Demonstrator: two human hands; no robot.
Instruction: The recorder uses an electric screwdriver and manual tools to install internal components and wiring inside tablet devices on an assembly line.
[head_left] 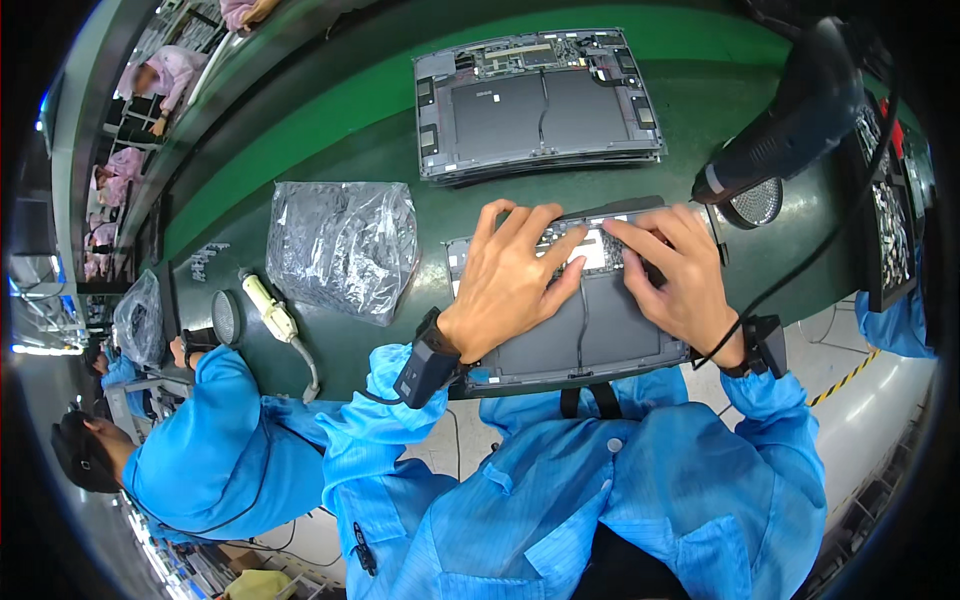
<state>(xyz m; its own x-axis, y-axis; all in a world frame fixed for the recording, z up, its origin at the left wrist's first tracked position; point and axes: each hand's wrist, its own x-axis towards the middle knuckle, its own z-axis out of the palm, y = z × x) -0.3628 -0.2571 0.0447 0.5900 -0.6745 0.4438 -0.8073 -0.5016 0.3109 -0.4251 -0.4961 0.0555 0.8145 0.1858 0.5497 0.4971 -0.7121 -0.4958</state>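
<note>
Both hands are down on an opened laptop base (590,330) lying at the near edge of the green counter (330,130), its back cover off. The left hand (510,280) lies spread and flat, holding nothing, bracing the casing; the right hand (675,270) has its fingertips pressed onto the circuit board area (592,250), whether pinching some small part I cannot tell. Pressing too hard there could crack a connector or bend the thin cable (583,310) running down the middle. The base overhangs the counter edge slightly, so a shove could tip it into the lap. A crumpled clear plastic bag (340,245) lies to the left; its contents are unclear. A stack of similar bases (540,105) sits toward the far edge.
</note>
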